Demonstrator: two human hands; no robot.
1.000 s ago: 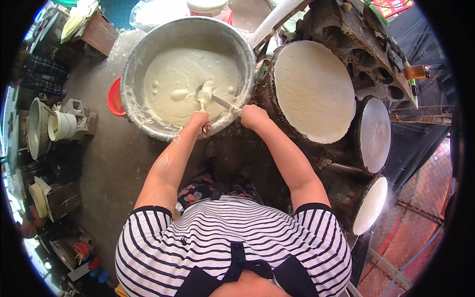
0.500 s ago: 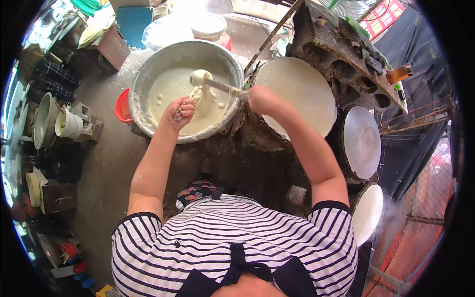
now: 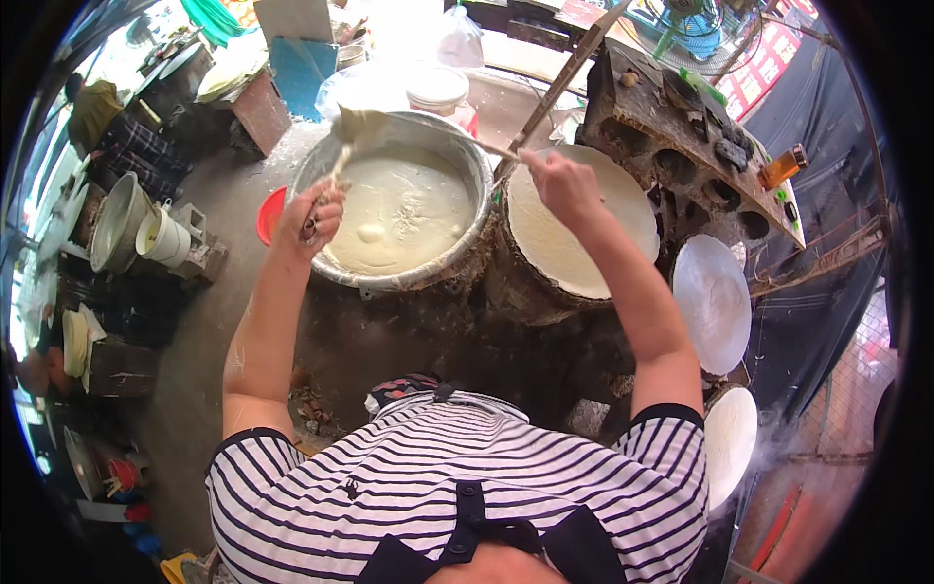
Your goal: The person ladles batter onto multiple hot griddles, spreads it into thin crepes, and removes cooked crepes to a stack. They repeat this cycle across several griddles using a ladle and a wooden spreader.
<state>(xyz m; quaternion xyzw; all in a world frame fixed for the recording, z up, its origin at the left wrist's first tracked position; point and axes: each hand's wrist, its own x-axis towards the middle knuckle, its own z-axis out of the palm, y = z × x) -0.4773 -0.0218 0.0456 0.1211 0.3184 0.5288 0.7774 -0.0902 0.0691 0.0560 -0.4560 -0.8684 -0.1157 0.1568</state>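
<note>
My right hand point(image 3: 567, 187) is closed around the handle of a long ladle point(image 3: 360, 128). Batter coats the ladle's head, which is up at the far left rim of a large metal basin point(image 3: 484, 209). Pale, thick batter point(image 3: 399, 209) fills much of that basin, with a lump and ripples on its surface. Over the basin's near left rim, my left hand point(image 3: 316, 216) is closed on something smeared with batter, whose kind I cannot make out. A pale strip runs up from that hand toward the ladle's head.
Right of the basin stands a drum-like stove with a round pale top point(image 3: 584, 229). Farther right are a round grey lid point(image 3: 712, 304) and a steaming white round point(image 3: 730, 448). A sooty block shelf point(image 3: 671, 146) holds an amber bottle point(image 3: 783, 167). A red bowl point(image 3: 271, 216) sits left.
The ladle's head has risen from the middle of the batter to the far left rim. My right hand has moved right, and my left hand has shifted left.
</note>
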